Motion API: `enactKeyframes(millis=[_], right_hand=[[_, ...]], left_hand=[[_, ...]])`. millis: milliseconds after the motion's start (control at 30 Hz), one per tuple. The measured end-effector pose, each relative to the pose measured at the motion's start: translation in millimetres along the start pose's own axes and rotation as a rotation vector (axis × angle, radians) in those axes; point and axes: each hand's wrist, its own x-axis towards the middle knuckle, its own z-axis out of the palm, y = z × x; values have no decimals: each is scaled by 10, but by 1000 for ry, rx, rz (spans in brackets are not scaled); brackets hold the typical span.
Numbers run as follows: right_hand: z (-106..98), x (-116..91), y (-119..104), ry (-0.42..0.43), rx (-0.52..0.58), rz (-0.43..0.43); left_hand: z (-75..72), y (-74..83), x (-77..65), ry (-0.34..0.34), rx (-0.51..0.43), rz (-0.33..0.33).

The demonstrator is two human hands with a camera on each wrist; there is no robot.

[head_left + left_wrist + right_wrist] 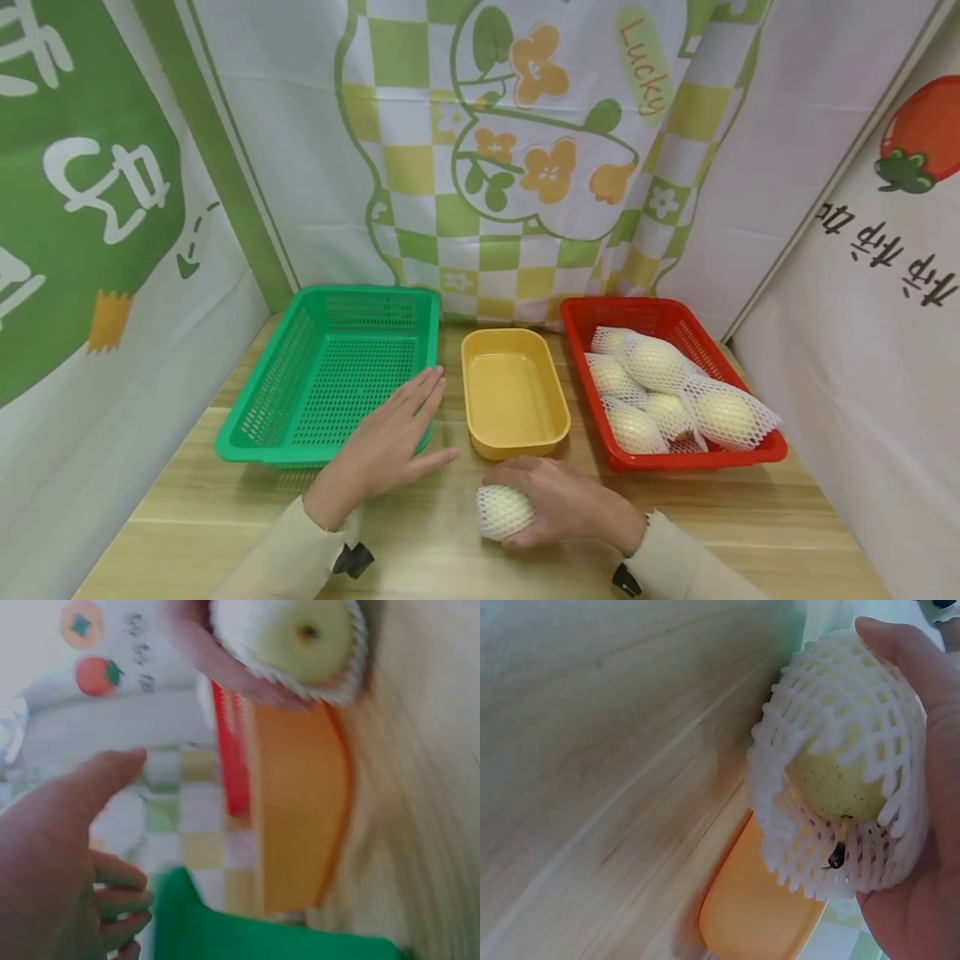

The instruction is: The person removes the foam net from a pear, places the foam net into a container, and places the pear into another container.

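A pale yellow pear (504,512) in a white foam net is in my right hand (562,504), just in front of the yellow tub. Fingers and thumb curl round its sides; in the right wrist view the dark stem (838,853) pokes out of the net's open end. My left hand (393,433) hovers by the near right corner of the green basket (258,417), fingers straight, thumb spread, holding nothing. Several more netted pears (652,364) lie piled in the red basket (622,458) on the right. The green basket holds nothing.
Between the two baskets stands the yellow tub (513,446), with nothing inside. All stand on a wooden table (420,550). A checked printed curtain (480,258) hangs behind, and printed white sheets (862,333) close off the sides.
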Motion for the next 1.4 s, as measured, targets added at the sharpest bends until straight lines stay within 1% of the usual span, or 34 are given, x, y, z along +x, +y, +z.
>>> enactKeyframes(millis=[67, 133, 200, 267, 333, 367, 433, 533, 600, 633, 733, 867, 1000, 1100, 1267, 1400], right_hand=[[2, -14, 9, -9, -17, -7], [2, -28, 19, -18, -28, -14], [-2, -46, 26, -23, -18, -17], [-7, -64, 36, -21, 7, -12], [-16, -85, 47, -16, 47, -3], [-22, -97, 50, -13, 66, 6], [-34, -122, 57, -3, 93, 21], [-43, -159, 68, 14, 101, 36], [-38, -181, 80, 31, 88, 42], [-32, -191, 88, 40, 80, 47], [-21, -222, 109, 70, 65, 59], [-10, -267, 137, 106, 70, 60], [15, -284, 156, 141, 80, 26], [29, -289, 157, 157, 91, 10], [35, -300, 147, 158, 137, 27], [40, -286, 132, 159, 142, 32]], left_hand=[[-75, 72, -29, 58, -9, 94], [-141, 153, -71, 119, -69, 204], [-163, 227, -127, 161, -150, 302], [-142, 284, -189, 176, -237, 361], [-79, 321, -240, 161, -295, 389], [-36, 333, -260, 140, -312, 389], [60, 346, -286, 77, -330, 368], [210, 345, -297, -38, -342, 303], [304, 337, -294, -85, -349, 258], [350, 332, -288, -96, -359, 241], [476, 330, -264, -90, -391, 211], [576, 384, -214, -76, -422, 183], [595, 471, -174, -90, -404, 147], [596, 536, -138, -107, -391, 134], [630, 633, -63, -146, -429, 116], [689, 692, -16, -127, -416, 119]])
